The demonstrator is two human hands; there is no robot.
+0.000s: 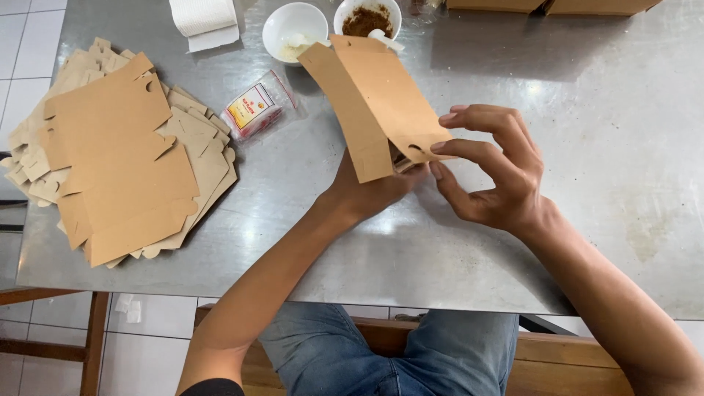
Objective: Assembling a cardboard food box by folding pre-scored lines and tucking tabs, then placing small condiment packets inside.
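Right hand (493, 172) on cardboard blank (374, 103), steel table (587, 110), tiled floor (33, 44)

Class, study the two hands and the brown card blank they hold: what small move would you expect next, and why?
Probably the right hand presses the end tab toward its slot. The card blank is only partly folded, held from beneath by the left hand, and the right fingertips already pinch the edge beside a cut-out. A stack of flat blanks lies on the table.
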